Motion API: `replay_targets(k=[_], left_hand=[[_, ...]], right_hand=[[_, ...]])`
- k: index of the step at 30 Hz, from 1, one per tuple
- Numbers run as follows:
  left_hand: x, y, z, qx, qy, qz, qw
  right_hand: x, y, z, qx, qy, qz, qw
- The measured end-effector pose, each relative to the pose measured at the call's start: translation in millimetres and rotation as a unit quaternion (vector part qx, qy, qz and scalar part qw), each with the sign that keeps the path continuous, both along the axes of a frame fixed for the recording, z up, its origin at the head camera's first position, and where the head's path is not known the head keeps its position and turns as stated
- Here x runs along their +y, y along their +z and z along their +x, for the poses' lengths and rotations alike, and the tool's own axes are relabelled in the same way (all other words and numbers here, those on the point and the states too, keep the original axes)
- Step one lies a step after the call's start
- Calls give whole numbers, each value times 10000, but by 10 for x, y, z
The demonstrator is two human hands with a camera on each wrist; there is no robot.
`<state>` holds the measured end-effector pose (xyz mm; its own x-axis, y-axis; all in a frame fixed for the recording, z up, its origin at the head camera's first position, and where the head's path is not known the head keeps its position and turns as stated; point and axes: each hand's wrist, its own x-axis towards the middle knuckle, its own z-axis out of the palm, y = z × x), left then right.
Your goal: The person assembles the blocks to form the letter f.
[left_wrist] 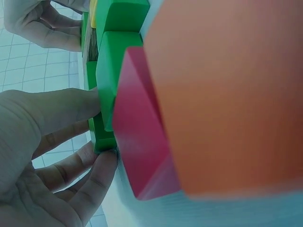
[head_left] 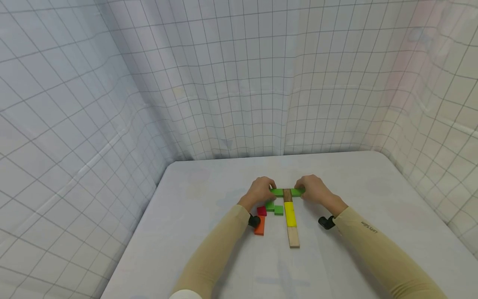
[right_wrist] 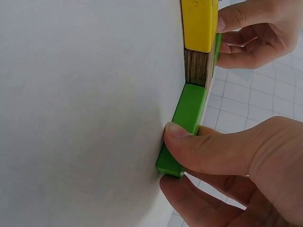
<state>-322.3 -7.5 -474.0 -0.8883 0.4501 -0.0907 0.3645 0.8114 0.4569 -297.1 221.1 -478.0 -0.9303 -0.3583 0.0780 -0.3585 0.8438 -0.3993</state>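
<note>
On the white tabletop, a dark brown wooden block lies end to end with a yellow block and a pale wooden block. A green block extends from the brown block's right side; my right hand pinches its outer end between thumb and fingers. Another green block extends to the left. Its outer end is pinched by my left hand, fingertips at the end face in the left wrist view. Close to the left hand lie a green block and a small green square block.
A red triangular-faced block and an orange block lie by the left wrist, partly behind its black wrist camera. Another wrist camera hangs under the right wrist. Gridded white curtains surround the table.
</note>
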Motion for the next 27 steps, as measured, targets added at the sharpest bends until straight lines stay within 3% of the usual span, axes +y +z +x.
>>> replay_targets(k=[15,27], left_hand=[[-61,24,-28,-142,-102,60,9998],[-176,65,-2,51,-234,228,9995]], right_hand=[[-11,10,1,-38,13,3,10000],[11,-18,-9,9,-38,48,10000]])
